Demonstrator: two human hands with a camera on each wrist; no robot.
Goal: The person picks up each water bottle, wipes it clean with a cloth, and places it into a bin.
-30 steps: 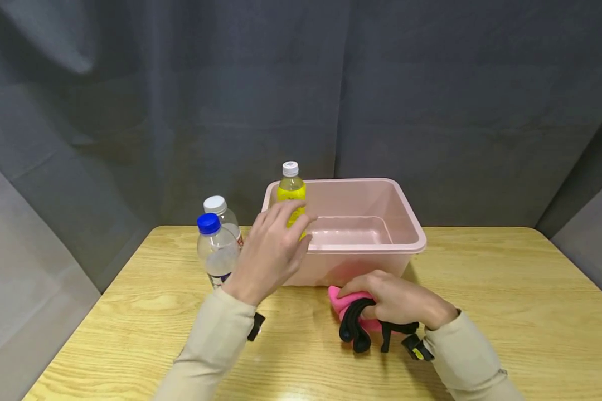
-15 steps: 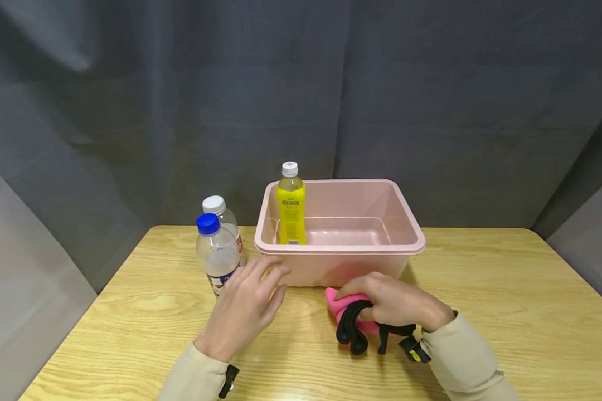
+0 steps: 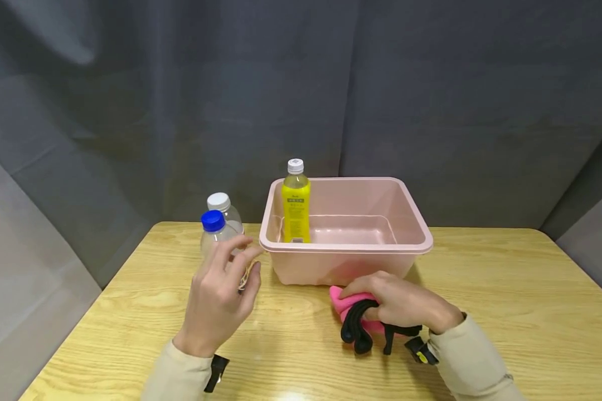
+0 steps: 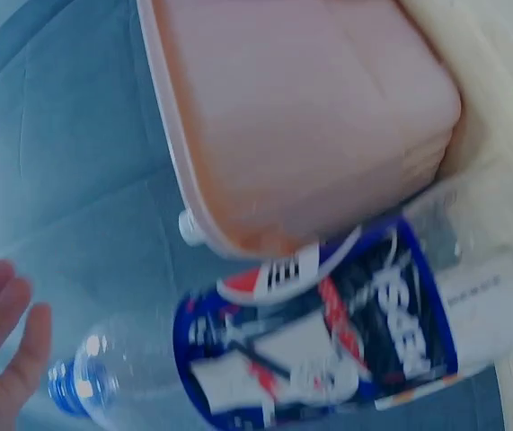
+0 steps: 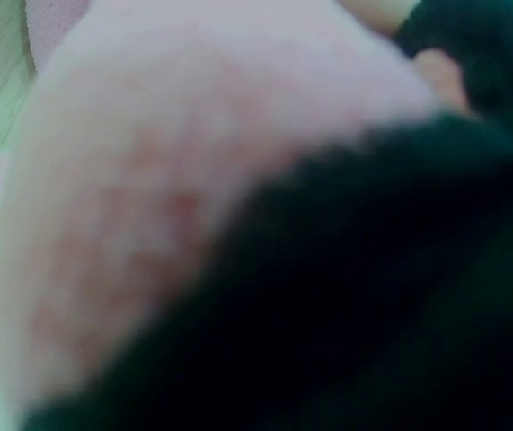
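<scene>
So the left hand (image 3: 218, 295) has its fingers loosely spread just beside the blue-capped plastic bottle (image 4: 314, 332), left of the pink plastic bin (image 3: 351, 248), while the right hand (image 3: 403, 301) grips a pink-and-black fabric bundle (image 3: 353, 326) on the counter (image 3: 506, 301), bin just behind.

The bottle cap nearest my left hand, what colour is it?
Blue. The cap shows best in the head view.

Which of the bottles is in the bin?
The yellow-labelled bottle, inside the pink bin; the blue-capped bottle and white-capped clear bottle stand outside on the table.
</scene>
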